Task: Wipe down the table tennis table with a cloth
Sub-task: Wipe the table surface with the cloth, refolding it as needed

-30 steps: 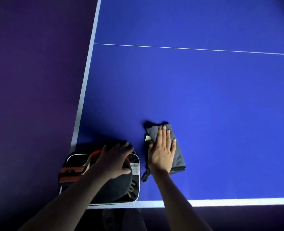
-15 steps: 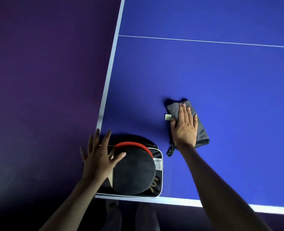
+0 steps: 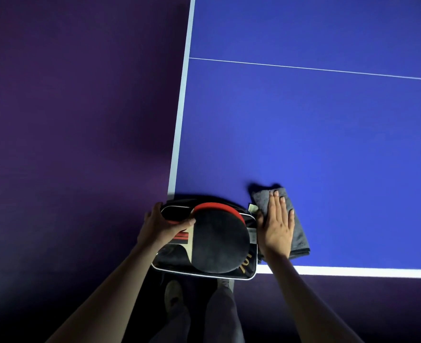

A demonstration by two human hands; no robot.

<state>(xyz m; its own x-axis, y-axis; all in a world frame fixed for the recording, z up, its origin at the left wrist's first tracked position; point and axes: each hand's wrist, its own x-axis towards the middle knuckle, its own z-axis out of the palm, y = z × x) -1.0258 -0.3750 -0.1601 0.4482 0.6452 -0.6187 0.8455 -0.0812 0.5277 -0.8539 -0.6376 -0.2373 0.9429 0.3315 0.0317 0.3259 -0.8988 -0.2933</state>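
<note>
A folded grey cloth (image 3: 297, 231) lies on the blue table tennis table (image 3: 316, 134) near its front left corner. My right hand (image 3: 276, 226) presses flat on the cloth with straight fingers. A black paddle case (image 3: 250, 267) sits on the corner, and a black and red paddle (image 3: 220, 241) lies on top of it. My left hand (image 3: 162, 225) grips the case's left edge, fingers round the side and thumb on top.
White lines mark the table's left edge (image 3: 182, 120) and front edge (image 3: 353, 271); a thin centre line (image 3: 328, 69) crosses farther off. Purple floor (image 3: 68, 120) lies left of the table. My legs and shoes (image 3: 173, 295) stand below the corner.
My left hand went from spread open beside the case to gripping its left edge. My right hand slid the cloth back toward the front edge, next to the case.
</note>
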